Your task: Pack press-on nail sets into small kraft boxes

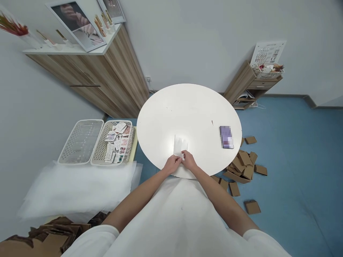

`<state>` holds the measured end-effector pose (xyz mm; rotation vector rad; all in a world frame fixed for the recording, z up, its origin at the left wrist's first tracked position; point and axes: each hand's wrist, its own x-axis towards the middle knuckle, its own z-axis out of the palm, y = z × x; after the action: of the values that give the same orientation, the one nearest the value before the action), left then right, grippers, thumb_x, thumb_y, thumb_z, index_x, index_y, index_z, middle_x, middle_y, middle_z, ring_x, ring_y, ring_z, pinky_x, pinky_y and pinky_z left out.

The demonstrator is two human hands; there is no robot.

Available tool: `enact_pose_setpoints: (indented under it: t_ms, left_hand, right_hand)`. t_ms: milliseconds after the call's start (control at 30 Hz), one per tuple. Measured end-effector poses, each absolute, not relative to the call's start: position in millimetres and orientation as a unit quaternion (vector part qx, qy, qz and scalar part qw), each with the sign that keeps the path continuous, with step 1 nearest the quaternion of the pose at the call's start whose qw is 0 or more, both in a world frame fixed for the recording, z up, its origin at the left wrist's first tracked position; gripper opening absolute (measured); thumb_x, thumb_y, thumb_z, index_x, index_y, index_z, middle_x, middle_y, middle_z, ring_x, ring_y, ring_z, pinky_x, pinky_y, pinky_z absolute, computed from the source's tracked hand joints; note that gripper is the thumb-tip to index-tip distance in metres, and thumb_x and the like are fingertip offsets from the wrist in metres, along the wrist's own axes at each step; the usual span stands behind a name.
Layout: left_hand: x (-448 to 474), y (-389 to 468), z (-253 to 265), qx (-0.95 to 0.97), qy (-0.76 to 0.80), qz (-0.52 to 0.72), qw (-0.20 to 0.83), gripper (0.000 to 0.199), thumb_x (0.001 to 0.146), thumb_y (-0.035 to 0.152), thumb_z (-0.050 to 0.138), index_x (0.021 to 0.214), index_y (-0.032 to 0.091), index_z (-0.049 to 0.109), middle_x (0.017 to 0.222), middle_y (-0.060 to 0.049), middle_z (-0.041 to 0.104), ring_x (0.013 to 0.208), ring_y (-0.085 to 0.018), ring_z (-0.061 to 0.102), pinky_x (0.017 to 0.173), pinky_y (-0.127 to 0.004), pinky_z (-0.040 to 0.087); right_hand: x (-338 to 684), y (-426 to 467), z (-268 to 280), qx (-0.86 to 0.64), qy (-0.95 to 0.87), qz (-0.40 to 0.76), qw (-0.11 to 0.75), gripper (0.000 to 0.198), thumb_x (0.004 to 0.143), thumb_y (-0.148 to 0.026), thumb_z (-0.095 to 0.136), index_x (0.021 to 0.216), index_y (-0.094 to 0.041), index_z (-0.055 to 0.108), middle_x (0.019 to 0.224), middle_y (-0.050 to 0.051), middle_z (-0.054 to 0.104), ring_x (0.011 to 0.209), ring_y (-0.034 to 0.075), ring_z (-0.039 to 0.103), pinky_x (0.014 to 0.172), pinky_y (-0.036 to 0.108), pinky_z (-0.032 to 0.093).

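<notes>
Near the front edge of the round white table (187, 107), both my hands are at a small, thin whitish sheet or sleeve (180, 144). It lies almost flat, pale against the glossy top, and its exact kind is hard to make out. My left hand (172, 165) has its fingers closed on the near edge. Right beside it, my right hand (189, 160) pinches the same edge with bent fingers. The fingertips nearly meet, and they partly cover that edge.
At the table's right lies a purple item (226, 137), blurred out. Left stand a white basket (133, 137) of carded nail sets and a basket of clear pieces (81, 139). White foam sheets (80, 185) lie below them. Brown boxes (241, 164) crowd the floor at right.
</notes>
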<state>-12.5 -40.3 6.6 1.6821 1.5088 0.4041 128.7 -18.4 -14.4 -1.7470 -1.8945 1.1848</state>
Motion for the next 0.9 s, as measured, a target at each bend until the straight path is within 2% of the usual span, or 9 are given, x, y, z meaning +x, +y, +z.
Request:
enact_pose_setpoints:
  t_ms: [133,233,300,367,433,533,600,733,900]
  left_hand:
    - [-21.0,-42.3,-0.1,0.69,0.619,0.191,0.323,0.033,0.082,0.032,0.037,0.107,0.017,0.053,0.102,-0.008,0.053,0.092,-0.018,0.052,0.079,-0.033,0.043]
    - [-24.4,-40.2,-4.9,0.763,0.573,0.16,0.253,0.038,0.08,0.027,0.042,0.117,0.02,0.046,0.121,-0.009,0.044,0.112,-0.023,0.041,0.09,-0.039,0.037]
    - [-24.5,-38.8,-7.2,0.799,0.541,0.133,0.228,0.04,0.081,0.026,0.041,0.121,0.021,0.042,0.129,-0.009,0.039,0.119,-0.024,0.035,0.095,-0.041,0.033]
    - [-23.6,-38.2,-9.1,0.814,0.528,0.114,0.213,0.042,0.081,0.027,0.04,0.123,0.02,0.04,0.131,-0.009,0.038,0.121,-0.024,0.032,0.097,-0.041,0.03]
    - [-22.9,-38.1,-11.0,0.82,0.524,0.101,0.205,0.043,0.081,0.026,0.04,0.124,0.019,0.038,0.132,-0.009,0.038,0.123,-0.024,0.03,0.097,-0.041,0.03]
    - [-23.0,-36.9,-13.3,0.824,0.522,0.09,0.203,0.045,0.081,0.027,0.04,0.125,0.02,0.037,0.131,-0.008,0.039,0.123,-0.024,0.03,0.097,-0.041,0.031]
    - [-23.3,-35.0,-13.9,0.825,0.517,0.091,0.208,0.045,0.08,0.026,0.041,0.125,0.02,0.037,0.131,-0.008,0.04,0.123,-0.023,0.031,0.097,-0.04,0.031]
    - [-23.6,-34.4,-12.2,0.825,0.503,0.097,0.239,0.046,0.078,0.024,0.043,0.124,0.019,0.038,0.13,-0.008,0.041,0.121,-0.023,0.034,0.098,-0.04,0.03]
    - [-25.8,-46.8,-6.9,0.807,0.491,0.116,0.306,0.057,0.072,0.023,0.049,0.127,0.019,0.033,0.13,-0.008,0.04,0.122,-0.024,0.032,0.098,-0.041,0.028]
  right_hand:
    - [125.9,-20.1,-19.0,-0.601,-0.668,0.405,0.168,0.038,0.067,-0.025,0.056,0.104,-0.019,0.047,0.08,0.001,0.049,0.072,0.015,0.049,0.067,0.03,0.043]
    - [127.6,-22.7,-20.5,-0.592,-0.674,0.406,0.176,0.04,0.068,-0.022,0.055,0.107,-0.019,0.045,0.084,0.002,0.049,0.076,0.015,0.05,0.072,0.032,0.044]
    - [130.6,-26.5,-21.4,-0.584,-0.68,0.403,0.185,0.044,0.069,-0.02,0.053,0.112,-0.02,0.042,0.092,0.004,0.049,0.082,0.016,0.051,0.077,0.033,0.044]
    - [134.8,-32.0,-22.7,-0.595,-0.68,0.378,0.201,0.051,0.07,-0.021,0.053,0.118,-0.02,0.038,0.104,0.008,0.046,0.094,0.019,0.049,0.083,0.035,0.042]
    - [138.6,-38.0,-24.2,-0.619,-0.676,0.339,0.212,0.059,0.07,-0.025,0.055,0.124,-0.019,0.032,0.117,0.012,0.039,0.109,0.023,0.041,0.09,0.039,0.038]
    - [139.9,-43.7,-25.9,-0.608,-0.701,0.315,0.199,0.059,0.074,-0.024,0.051,0.128,-0.018,0.029,0.132,0.013,0.028,0.121,0.025,0.029,0.096,0.041,0.033]
    - [137.3,-44.4,-26.0,-0.572,-0.732,0.319,0.186,0.054,0.077,-0.019,0.044,0.129,-0.02,0.028,0.137,0.01,0.025,0.123,0.023,0.027,0.097,0.041,0.033]
    - [135.5,-46.2,-23.0,-0.528,-0.77,0.315,0.17,0.053,0.079,-0.012,0.036,0.131,-0.02,0.027,0.137,0.009,0.029,0.124,0.021,0.027,0.098,0.042,0.031]
    - [152.0,-57.5,-13.0,-0.457,-0.826,0.313,0.108,0.066,0.074,-0.024,0.049,0.133,-0.013,0.021,0.139,0.015,0.024,0.126,0.027,0.022,0.1,0.046,0.027]
